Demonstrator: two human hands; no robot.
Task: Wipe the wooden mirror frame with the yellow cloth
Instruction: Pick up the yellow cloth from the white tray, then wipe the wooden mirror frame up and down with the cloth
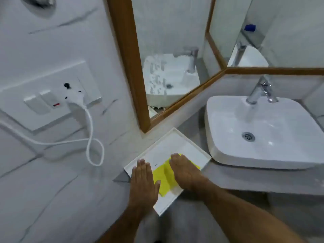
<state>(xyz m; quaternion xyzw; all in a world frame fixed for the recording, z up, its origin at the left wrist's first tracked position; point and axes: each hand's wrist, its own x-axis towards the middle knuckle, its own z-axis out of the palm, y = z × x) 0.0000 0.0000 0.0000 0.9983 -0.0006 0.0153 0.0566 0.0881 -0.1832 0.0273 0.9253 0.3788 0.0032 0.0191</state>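
yellow cloth (164, 179) lengthwise along white tray (191, 146), under both flat hands (fingers extended, gripping nothing)

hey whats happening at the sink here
A person is pressing a yellow cloth flat in a white tray on the counter beside the basin. The right hand lies palm-down on the cloth; the left hand rests flat at its left edge. Neither hand grips it, and the wooden mirror frame above is not being wiped yet.

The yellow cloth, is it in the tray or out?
In. The yellow cloth lies flat inside the white tray, under both hands, not yet picked up.
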